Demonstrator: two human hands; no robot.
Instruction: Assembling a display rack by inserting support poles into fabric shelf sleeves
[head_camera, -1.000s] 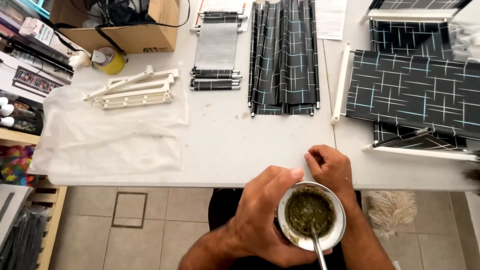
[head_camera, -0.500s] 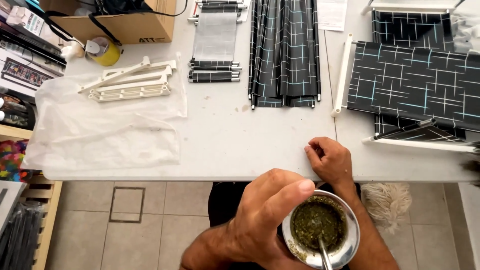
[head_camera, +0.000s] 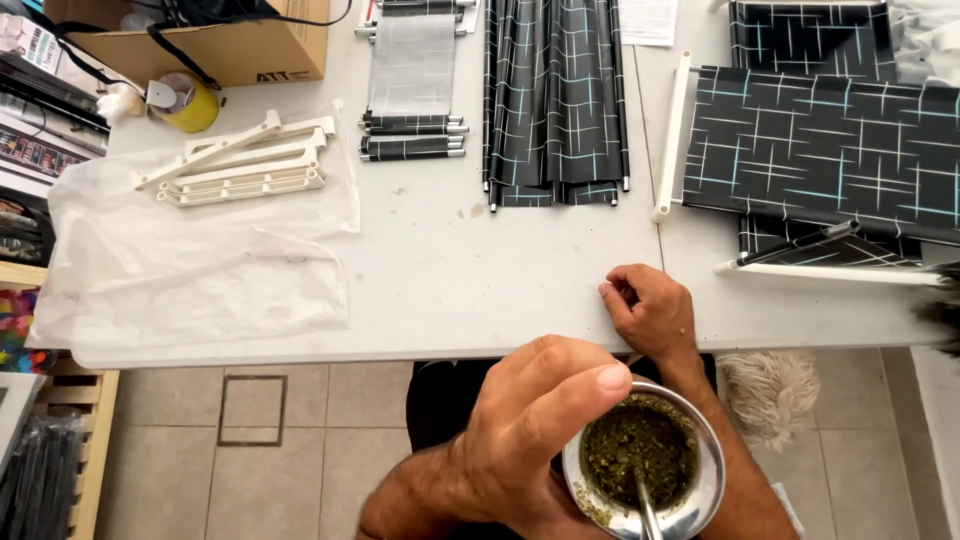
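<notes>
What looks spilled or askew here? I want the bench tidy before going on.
Little stands out. A few green herb flecks cling to the rim of the round metal cup in the left hand. Small brownish specks mark the white table near the dark patterned fabric strips. The right hand rests at the table's edge.
</notes>
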